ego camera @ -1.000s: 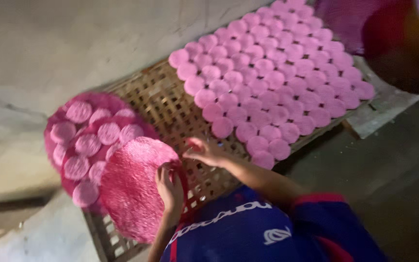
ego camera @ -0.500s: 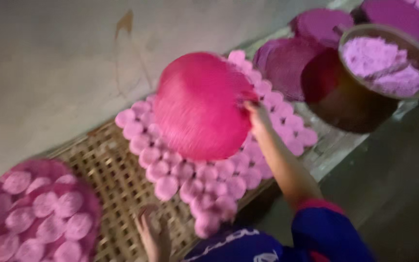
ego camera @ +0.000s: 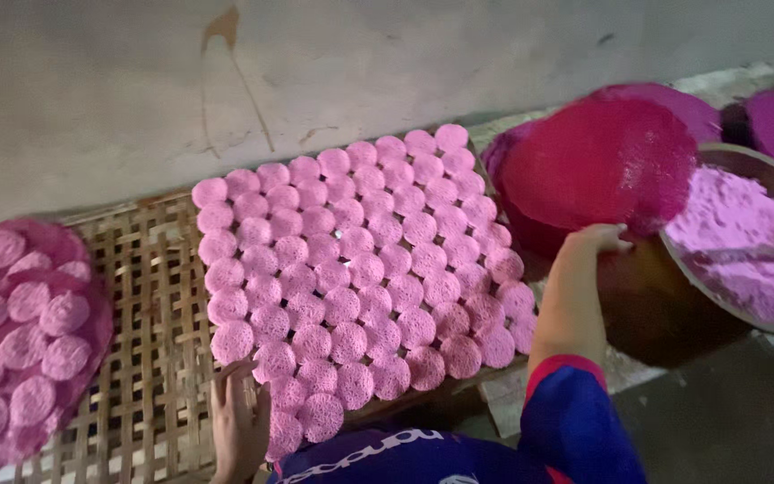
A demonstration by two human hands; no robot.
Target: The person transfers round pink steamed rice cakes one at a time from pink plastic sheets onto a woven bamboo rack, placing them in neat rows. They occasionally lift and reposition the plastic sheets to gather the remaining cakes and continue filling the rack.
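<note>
My right hand (ego camera: 595,244) holds a round pink woven mat (ego camera: 600,167) by its lower edge, at the right above a stack of similar mats (ego camera: 514,152). My left hand (ego camera: 236,419) rests flat on the woven bamboo rack (ego camera: 142,305), beside the near left corner of the pink discs. Several rows of small round pink discs (ego camera: 360,278) cover the middle of the rack. My blue sleeve with a red cuff shows at the bottom.
A brown bowl (ego camera: 665,305) holding pink dough (ego camera: 738,242) stands at the right. At the far left lies another pink mat (ego camera: 24,336) loaded with discs. A pale stained wall (ego camera: 315,72) runs behind; dark ground lies at lower right.
My right hand has carried the pink mat from over the discs to the right, up to the mat stack by the bowl. My left hand has settled on the rack.
</note>
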